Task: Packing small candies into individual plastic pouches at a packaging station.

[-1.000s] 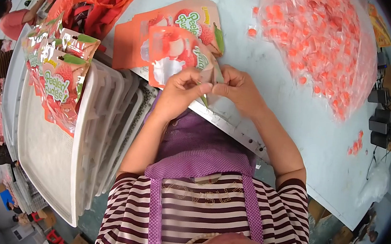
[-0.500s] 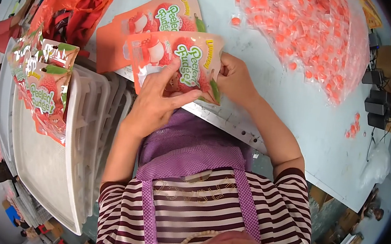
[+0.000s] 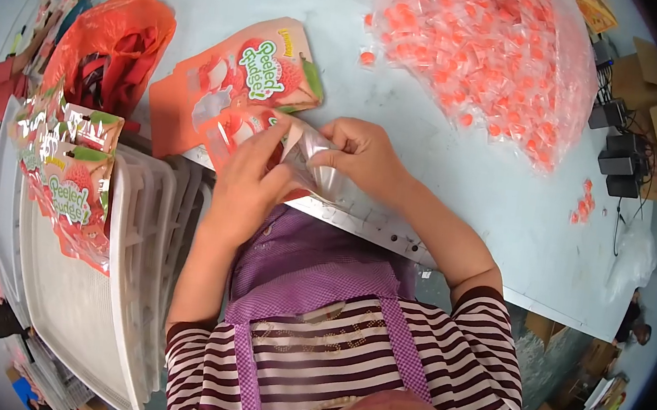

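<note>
Over the table's near edge I hold a pink candy pouch (image 3: 227,135) printed with fruit. Its mouth faces right and gapes, showing the silver lining. My left hand (image 3: 243,187) grips the pouch body, thumb and forefinger near the mouth. The fingers of my right hand (image 3: 356,158) are curled at the mouth, pinching its edge. Just beyond, more flat pouches of the same kind (image 3: 258,71) lie overlapped on the table. Farther right spreads a clear plastic bag of small wrapped red candies (image 3: 475,56).
To the left, filled-looking pouches (image 3: 71,192) rest on stacked white plastic trays (image 3: 66,301). An orange plastic bag (image 3: 124,44) with red contents stands behind them. Black power adapters (image 3: 621,157) and cardboard boxes line the right side. A few loose candies (image 3: 584,203) lie near that edge.
The pouch, earlier flat with its printed front up, is now bent and spread at the mouth, its silver inside showing. My right hand has shifted left and down in view.
</note>
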`<state>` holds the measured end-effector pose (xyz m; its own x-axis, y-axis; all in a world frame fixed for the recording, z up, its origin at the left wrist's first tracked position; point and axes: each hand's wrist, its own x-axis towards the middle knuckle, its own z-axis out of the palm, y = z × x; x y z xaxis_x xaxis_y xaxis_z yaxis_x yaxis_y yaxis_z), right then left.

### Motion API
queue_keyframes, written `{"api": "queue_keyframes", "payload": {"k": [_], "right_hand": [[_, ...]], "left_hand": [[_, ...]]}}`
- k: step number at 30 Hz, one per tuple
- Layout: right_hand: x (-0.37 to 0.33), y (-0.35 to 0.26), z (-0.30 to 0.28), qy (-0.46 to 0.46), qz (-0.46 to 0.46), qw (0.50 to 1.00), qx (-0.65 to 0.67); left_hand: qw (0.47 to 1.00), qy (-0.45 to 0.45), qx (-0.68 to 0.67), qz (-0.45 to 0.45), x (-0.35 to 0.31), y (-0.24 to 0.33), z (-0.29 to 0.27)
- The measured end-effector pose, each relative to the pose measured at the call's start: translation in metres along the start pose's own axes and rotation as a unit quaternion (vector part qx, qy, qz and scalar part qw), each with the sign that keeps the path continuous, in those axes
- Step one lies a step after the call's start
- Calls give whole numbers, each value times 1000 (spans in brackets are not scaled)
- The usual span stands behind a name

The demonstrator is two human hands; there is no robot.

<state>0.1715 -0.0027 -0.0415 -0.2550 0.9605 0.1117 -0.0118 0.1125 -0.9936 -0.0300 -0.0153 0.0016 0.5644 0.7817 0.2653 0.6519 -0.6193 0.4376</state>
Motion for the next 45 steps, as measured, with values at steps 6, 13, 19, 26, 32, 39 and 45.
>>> {"api": "queue_keyframes", "payload": {"k": [6,13,19,26,32,39,45], "right_hand": [[15,17,-34,-57,94,993,-31],[25,24,-108,283,-94,784,-545],[62,15,-83,229,86,742,-624],[16,32,-116,76,-139,774,-613],[-49,7,-107,-8,-121,799,-590],[-96,12,-132,267,-89,858,-431],[-95,11,-112,235,-39,791,-563]], "left_hand": [[990,99,-2,98,4,-13,22],[981,149,-121,4,20,-34,67],[970,166,-177,-32,18,-46,68],[968,165,-184,-32,23,-50,71],[967,166,-190,-26,23,-47,71],[970,157,-185,-32,23,-48,70],[967,142,-204,-55,23,-44,72]]}}
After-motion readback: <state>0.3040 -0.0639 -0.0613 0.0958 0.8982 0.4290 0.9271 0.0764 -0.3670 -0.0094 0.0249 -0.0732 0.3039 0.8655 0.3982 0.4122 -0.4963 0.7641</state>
